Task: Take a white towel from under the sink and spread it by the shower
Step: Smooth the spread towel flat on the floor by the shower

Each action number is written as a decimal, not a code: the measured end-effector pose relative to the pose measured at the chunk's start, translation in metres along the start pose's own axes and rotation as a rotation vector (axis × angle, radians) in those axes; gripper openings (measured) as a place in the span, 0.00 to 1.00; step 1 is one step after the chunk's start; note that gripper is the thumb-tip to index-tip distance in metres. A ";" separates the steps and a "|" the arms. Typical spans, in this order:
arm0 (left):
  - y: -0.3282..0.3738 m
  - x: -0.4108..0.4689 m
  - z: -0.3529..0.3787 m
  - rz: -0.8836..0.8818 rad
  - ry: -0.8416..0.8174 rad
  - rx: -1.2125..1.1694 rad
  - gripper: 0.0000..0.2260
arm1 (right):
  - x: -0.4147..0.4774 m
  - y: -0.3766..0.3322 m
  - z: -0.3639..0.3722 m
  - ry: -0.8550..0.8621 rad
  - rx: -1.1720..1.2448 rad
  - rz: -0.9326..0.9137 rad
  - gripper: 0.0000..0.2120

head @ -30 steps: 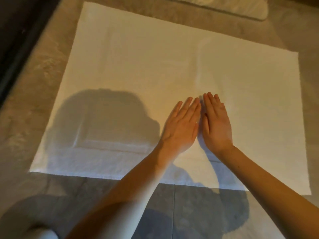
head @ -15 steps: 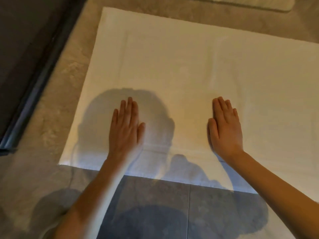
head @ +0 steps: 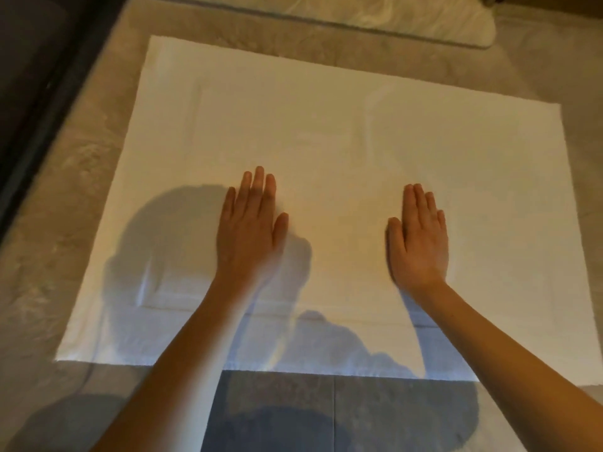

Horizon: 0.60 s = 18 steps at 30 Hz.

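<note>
White towel (head: 326,125) flat, left hand (head: 249,230) nearer right hand (head: 419,243)

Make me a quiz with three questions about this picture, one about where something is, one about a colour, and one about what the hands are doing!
1. Where is the white towel?
A. hanging on a hook
B. spread flat on the floor
C. rolled up in a basket

2. What colour is the floor around it?
A. bright blue
B. grey-brown
C. red

3. How are the left hand and right hand?
A. flat and open, palms down on the towel
B. clenched in fists
C. lifting a corner

Answers: 1 B, all its edges lie on the floor. 2 B, mottled stone shows. 3 A, fingers are stretched out.
</note>
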State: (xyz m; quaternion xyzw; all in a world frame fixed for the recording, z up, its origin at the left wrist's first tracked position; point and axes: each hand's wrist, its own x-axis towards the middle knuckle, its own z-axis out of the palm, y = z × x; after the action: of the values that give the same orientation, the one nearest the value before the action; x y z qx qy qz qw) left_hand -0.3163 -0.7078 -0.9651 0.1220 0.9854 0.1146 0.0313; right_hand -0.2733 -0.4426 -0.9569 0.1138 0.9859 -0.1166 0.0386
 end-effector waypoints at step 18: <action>0.052 0.124 0.005 0.116 -0.023 0.050 0.26 | 0.088 0.036 -0.019 0.023 0.000 -0.056 0.29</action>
State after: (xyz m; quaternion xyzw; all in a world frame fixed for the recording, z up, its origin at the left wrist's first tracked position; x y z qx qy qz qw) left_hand -0.4239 -0.6270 -0.9623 0.1811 0.9788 0.0900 0.0331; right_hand -0.3517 -0.3848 -0.9554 0.0877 0.9890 -0.1163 0.0239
